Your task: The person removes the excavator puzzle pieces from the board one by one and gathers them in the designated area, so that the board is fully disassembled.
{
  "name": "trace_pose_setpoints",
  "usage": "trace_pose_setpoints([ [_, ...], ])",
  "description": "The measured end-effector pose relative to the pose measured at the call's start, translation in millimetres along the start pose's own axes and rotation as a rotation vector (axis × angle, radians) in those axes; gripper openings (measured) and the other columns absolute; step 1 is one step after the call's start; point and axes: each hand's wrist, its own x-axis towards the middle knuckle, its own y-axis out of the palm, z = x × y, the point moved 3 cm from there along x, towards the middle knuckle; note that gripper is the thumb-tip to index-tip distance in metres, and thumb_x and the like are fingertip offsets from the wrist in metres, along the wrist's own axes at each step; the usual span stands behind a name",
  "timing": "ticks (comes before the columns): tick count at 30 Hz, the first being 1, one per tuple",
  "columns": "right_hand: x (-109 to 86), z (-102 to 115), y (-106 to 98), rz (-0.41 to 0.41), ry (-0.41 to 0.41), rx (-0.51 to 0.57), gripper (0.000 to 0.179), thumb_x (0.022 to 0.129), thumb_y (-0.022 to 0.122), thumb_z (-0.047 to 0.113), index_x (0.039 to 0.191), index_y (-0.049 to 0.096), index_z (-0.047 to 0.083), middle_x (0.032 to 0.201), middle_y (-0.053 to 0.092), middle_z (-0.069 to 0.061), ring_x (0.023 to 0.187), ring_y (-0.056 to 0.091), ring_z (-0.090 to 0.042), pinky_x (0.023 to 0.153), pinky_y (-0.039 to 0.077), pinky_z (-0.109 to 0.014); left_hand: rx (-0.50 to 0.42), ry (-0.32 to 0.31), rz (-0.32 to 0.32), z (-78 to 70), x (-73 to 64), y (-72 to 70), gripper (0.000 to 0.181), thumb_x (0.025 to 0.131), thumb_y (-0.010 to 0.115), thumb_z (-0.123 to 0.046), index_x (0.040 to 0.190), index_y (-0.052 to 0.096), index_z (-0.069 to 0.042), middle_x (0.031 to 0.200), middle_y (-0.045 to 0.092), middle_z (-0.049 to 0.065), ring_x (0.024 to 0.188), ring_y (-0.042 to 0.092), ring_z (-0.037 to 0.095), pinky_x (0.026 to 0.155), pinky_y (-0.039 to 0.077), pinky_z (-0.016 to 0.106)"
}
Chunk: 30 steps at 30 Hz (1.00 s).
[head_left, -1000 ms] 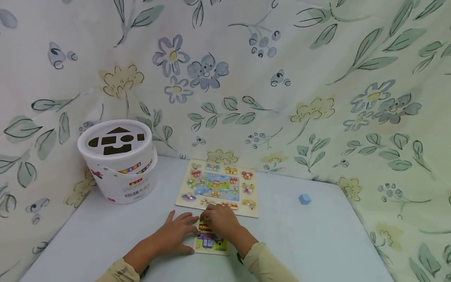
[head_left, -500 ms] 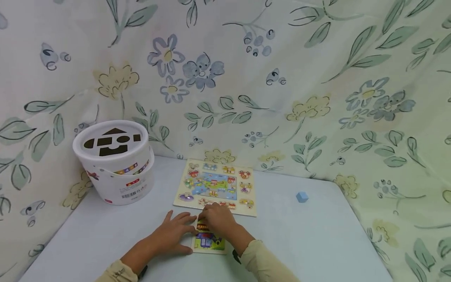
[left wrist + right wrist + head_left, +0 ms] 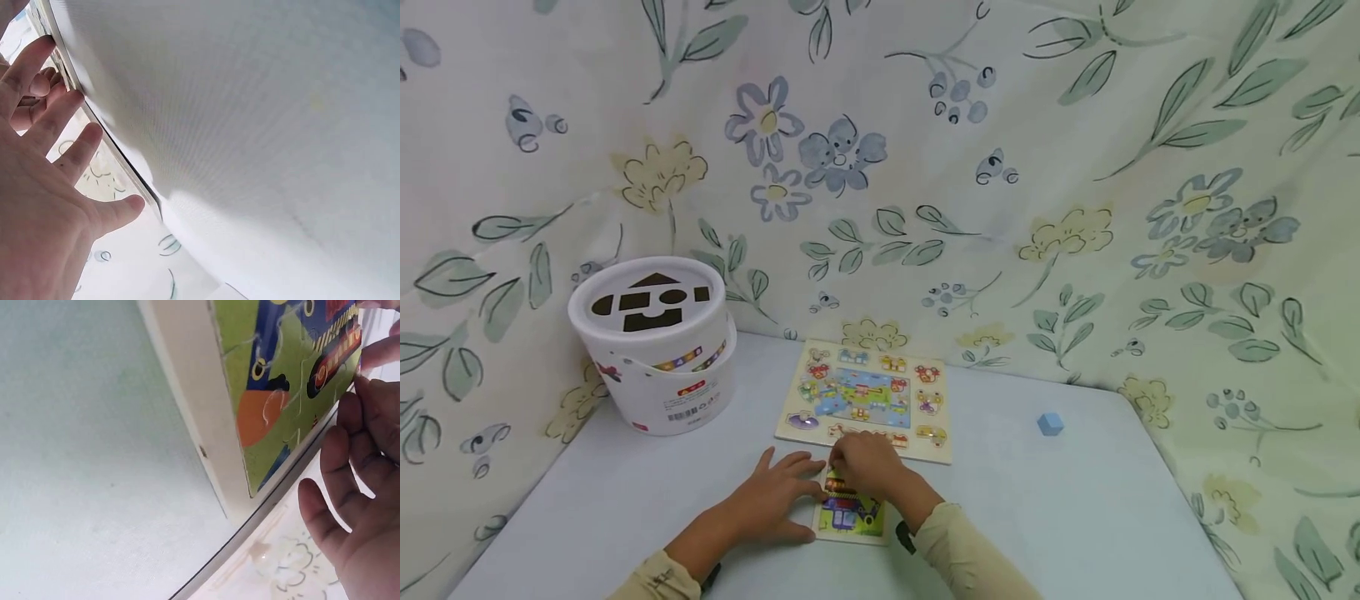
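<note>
A small wooden-framed jigsaw puzzle (image 3: pixel 853 521) with a purple, orange and green vehicle picture lies on the table. My left hand (image 3: pixel 778 500) rests along its left edge, fingers spread; in the left wrist view, fingertips (image 3: pixel 75 97) touch the frame's side. My right hand (image 3: pixel 868 467) is bent over the puzzle's far left corner and covers part of the picture. In the right wrist view, the puzzle (image 3: pixel 275 394) shows several joined pieces, and the right hand (image 3: pixel 369 462) curls its fingers at the far edge. Whether it pinches a piece there I cannot tell.
Just beyond the hands lies a larger wooden puzzle board (image 3: pixel 790 408) with a blue map-like middle and picture pieces around it. A white bucket (image 3: pixel 658 375) with shaped holes in its lid stands back left. A small blue block (image 3: pixel 1050 424) sits to the right.
My right hand has shifted slightly at the far corner, and a little more of the picture shows beside it. The left hand stays at the puzzle's left edge.
</note>
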Motion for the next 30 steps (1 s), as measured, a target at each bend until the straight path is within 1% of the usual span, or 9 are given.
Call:
trace_pose_setpoints([
  [3, 0.2, -4.9, 1.7, -0.001, -0.001, 0.058, 0.013, 0.096, 0.060, 0.025, 0.098, 0.071, 0.019, 0.084, 0.063, 0.012, 0.068, 0.051, -0.002, 0.068, 0.044, -0.026, 0.004, -0.011, 0.010, -0.1, 0.9, 0.1, 0.041, 0.074, 0.077, -0.054, 0.107, 0.071, -0.031, 0.143, 0.051, 0.005, 0.138, 0.036, 0.037, 0.100, 0.014, 0.081],
  [6, 0.0, -9.7, 3.0, -0.004, -0.017, 0.120, 0.010, 0.095, 0.061, 0.023, 0.097, 0.070, 0.019, 0.085, 0.064, 0.013, 0.069, 0.052, 0.000, 0.069, 0.045, -0.024, 0.011, -0.017, 0.015, 0.0, 1.3, 0.3, 0.041, 0.074, 0.077, -0.055, 0.107, 0.071, -0.031, 0.143, 0.051, 0.004, 0.138, 0.036, 0.036, 0.100, 0.014, 0.081],
  [9, -1.9, -13.2, 2.8, 0.019, -0.023, 0.198, 0.008, 0.092, 0.064, 0.019, 0.098, 0.070, 0.020, 0.089, 0.065, 0.013, 0.075, 0.055, 0.001, 0.073, 0.048, -0.023, 0.014, -0.020, 0.016, -0.3, 1.2, -0.1, 0.041, 0.074, 0.077, -0.054, 0.107, 0.071, -0.031, 0.143, 0.051, 0.005, 0.138, 0.036, 0.036, 0.101, 0.014, 0.081],
  [11, -3.3, -14.9, 2.1, 0.043, -0.023, 0.243, 0.012, 0.091, 0.066, 0.017, 0.101, 0.070, 0.021, 0.093, 0.065, 0.014, 0.081, 0.057, 0.000, 0.075, 0.050, -0.023, 0.010, -0.021, 0.020, -0.7, 1.1, -0.1, 0.041, 0.073, 0.077, -0.054, 0.107, 0.071, -0.031, 0.143, 0.051, 0.005, 0.138, 0.036, 0.037, 0.101, 0.014, 0.081],
  [13, -4.6, -16.4, 1.8, 0.070, -0.017, 0.271, 0.016, 0.090, 0.066, 0.016, 0.105, 0.071, 0.021, 0.097, 0.066, 0.014, 0.086, 0.057, 0.000, 0.079, 0.050, -0.023, 0.001, -0.021, 0.026, -0.8, 1.0, 0.9, 0.041, 0.073, 0.077, -0.054, 0.107, 0.071, -0.031, 0.143, 0.051, 0.005, 0.138, 0.036, 0.037, 0.101, 0.014, 0.081],
  [14, -4.9, -17.1, 1.9, 0.081, -0.014, 0.286, 0.018, 0.090, 0.066, 0.015, 0.106, 0.071, 0.021, 0.098, 0.066, 0.014, 0.086, 0.057, 0.000, 0.079, 0.051, -0.023, -0.002, -0.018, 0.027, -0.7, 1.0, 1.7, 0.041, 0.073, 0.077, -0.053, 0.108, 0.071, -0.032, 0.143, 0.051, 0.005, 0.138, 0.036, 0.037, 0.101, 0.014, 0.081],
  [18, -4.4, -19.3, 3.2, 0.108, 0.003, 0.317, 0.020, 0.091, 0.066, 0.013, 0.107, 0.072, 0.021, 0.098, 0.066, 0.014, 0.083, 0.056, -0.001, 0.076, 0.050, -0.022, -0.016, -0.014, 0.033, -0.6, 1.2, 4.3, 0.041, 0.073, 0.077, -0.053, 0.109, 0.071, -0.032, 0.144, 0.051, 0.005, 0.138, 0.036, 0.037, 0.101, 0.013, 0.081],
  [24, -3.7, -18.3, 3.7, 0.097, -0.013, 0.345, 0.019, 0.090, 0.067, 0.013, 0.105, 0.070, 0.025, 0.096, 0.064, 0.015, 0.082, 0.055, -0.001, 0.076, 0.049, -0.021, -0.003, -0.013, 0.033, 1.2, 1.4, 6.1, 0.042, 0.074, 0.076, -0.054, 0.110, 0.070, -0.034, 0.144, 0.050, 0.005, 0.139, 0.035, 0.036, 0.102, 0.013, 0.080],
  [30, -4.1, -18.5, -0.3, 0.100, -0.014, 0.466, 0.016, 0.091, 0.065, 0.014, 0.103, 0.070, 0.023, 0.094, 0.064, 0.012, 0.079, 0.058, -0.004, 0.072, 0.050, -0.021, 0.004, -0.022, 0.030, 1.4, 1.9, 4.1, 0.042, 0.074, 0.076, -0.054, 0.109, 0.070, -0.033, 0.144, 0.050, 0.006, 0.139, 0.036, 0.036, 0.102, 0.013, 0.080],
])
